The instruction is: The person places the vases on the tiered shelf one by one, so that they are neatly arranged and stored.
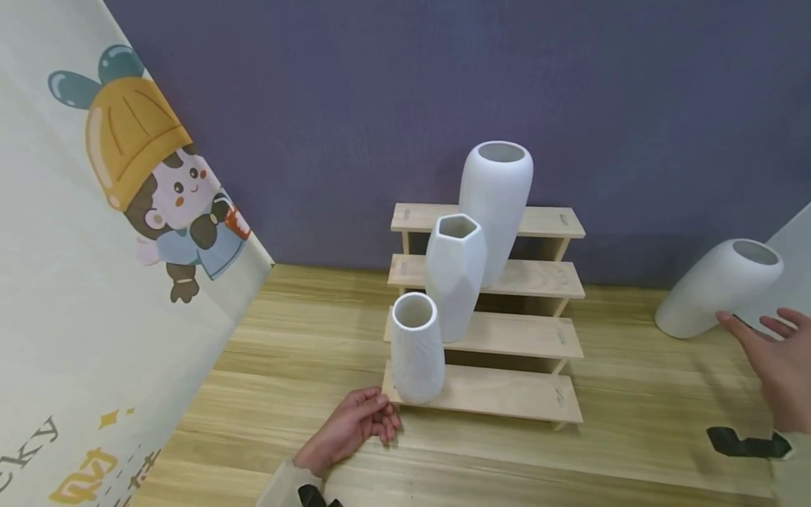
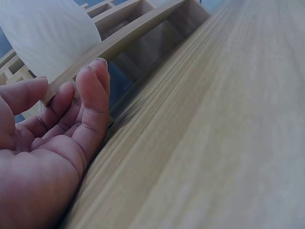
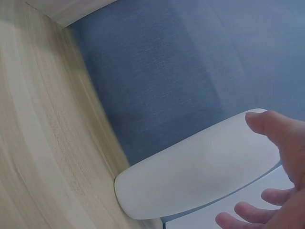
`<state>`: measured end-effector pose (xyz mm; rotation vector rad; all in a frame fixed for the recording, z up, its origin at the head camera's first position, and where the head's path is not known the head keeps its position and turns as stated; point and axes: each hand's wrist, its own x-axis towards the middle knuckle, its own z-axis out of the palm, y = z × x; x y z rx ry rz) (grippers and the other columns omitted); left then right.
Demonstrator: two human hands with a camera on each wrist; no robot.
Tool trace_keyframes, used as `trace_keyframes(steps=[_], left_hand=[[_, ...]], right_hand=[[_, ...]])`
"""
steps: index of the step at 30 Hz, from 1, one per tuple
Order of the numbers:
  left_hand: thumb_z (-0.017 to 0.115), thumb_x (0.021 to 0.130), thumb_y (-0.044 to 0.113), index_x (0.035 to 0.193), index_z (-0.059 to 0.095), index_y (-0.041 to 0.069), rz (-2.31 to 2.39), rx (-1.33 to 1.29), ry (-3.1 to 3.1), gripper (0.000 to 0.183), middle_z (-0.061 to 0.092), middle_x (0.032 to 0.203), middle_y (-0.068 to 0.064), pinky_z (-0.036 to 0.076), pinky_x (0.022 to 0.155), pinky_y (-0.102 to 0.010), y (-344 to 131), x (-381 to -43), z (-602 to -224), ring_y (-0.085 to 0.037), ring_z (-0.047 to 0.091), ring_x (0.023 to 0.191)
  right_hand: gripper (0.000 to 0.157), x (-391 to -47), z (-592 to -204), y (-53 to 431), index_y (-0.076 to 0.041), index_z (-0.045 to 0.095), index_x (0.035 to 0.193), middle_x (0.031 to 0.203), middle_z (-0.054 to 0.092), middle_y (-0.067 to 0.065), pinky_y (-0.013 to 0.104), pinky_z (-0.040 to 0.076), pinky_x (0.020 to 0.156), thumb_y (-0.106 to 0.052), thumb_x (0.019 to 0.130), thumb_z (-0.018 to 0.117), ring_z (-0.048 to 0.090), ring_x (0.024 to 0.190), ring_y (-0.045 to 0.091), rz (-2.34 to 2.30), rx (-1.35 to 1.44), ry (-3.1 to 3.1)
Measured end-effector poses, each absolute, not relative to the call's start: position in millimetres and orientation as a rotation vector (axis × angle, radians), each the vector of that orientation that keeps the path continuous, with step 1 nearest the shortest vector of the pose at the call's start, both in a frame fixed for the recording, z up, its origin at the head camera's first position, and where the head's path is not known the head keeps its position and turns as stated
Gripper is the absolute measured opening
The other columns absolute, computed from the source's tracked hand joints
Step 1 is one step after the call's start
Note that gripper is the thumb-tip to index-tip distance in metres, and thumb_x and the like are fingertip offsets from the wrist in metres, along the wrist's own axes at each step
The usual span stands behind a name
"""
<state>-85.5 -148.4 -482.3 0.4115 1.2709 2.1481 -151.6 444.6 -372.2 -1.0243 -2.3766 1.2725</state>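
My left hand pinches the front left corner of a tiered wooden display stand, thumb on top of the lowest board and fingers curled beneath it. Just above that corner, a small round-mouthed white vase stands on the lowest step. A faceted white vase with a five-sided mouth is on the step behind. Farther back rises a tall smooth white vase. Off to the right, my right hand is spread beside another white vase, its thumb overlapping the mouth end in the right wrist view.
The stand and the separate vase are on a wood-grain tabletop. A dark blue wall runs along the back. On the left is a white panel printed with a cartoon figure; a pale panel borders the right side.
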Motion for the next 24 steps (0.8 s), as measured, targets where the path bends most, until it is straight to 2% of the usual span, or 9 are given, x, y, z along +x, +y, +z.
trace_keyframes(steps=[10,12,15,20,24], left_hand=[[0.037,0.109,0.015,0.101,0.059,0.009,2.146,0.401,1.276,0.024,0.074,0.094,0.001,0.058,0.068,-0.018,-148.3,-87.2,-481.7,-0.006,0.07,0.08],[0.037,0.109,0.015,0.101,0.059,0.009,2.146,0.4,1.276,0.025,0.074,0.093,0.001,0.058,0.068,-0.018,-148.3,-87.2,-481.8,-0.006,0.07,0.079],[0.036,0.109,0.015,0.101,0.059,0.009,2.147,0.398,1.274,0.025,0.074,0.093,0.001,0.057,0.068,-0.018,-148.2,-87.1,-482.1,-0.006,0.07,0.079],[0.036,0.109,0.014,0.101,0.06,0.01,2.152,0.4,1.274,0.026,0.074,0.093,0.002,0.057,0.068,-0.018,-148.0,-86.3,-483.3,-0.005,0.07,0.079],[0.035,0.109,0.013,0.101,0.06,0.01,2.161,0.414,1.271,0.026,0.074,0.093,0.001,0.058,0.068,-0.018,-147.8,-85.9,-484.7,-0.006,0.07,0.08]], right_hand=[[0.092,-163.7,-366.8,444.7,-0.021,-0.005,0.16,0.168,0.006,0.021,0.06,0.024,0.124,-0.046,0.095,0.056,0.015,0.154,0.044,1.274,-0.928,-2.402],[0.091,-167.8,-366.4,443.8,-0.023,-0.004,0.16,0.168,0.007,0.019,0.056,0.025,0.125,-0.045,0.095,0.056,0.016,0.155,0.041,1.282,-0.951,-2.368],[0.089,-172.8,-365.3,442.3,-0.026,0.0,0.16,0.168,0.009,0.013,0.043,0.028,0.126,-0.041,0.094,0.058,0.022,0.154,0.029,1.318,-0.995,-2.296],[0.089,-179.1,-363.4,443.9,-0.029,0.004,0.158,0.168,0.012,0.008,0.026,0.033,0.117,-0.04,0.092,0.062,0.031,0.143,0.01,1.328,-1.026,-2.26],[0.09,-186.4,-361.2,446.2,-0.031,0.004,0.158,0.168,0.013,0.007,0.027,0.035,0.117,-0.043,0.091,0.063,0.034,0.142,0.012,1.282,-1.024,-2.272]])
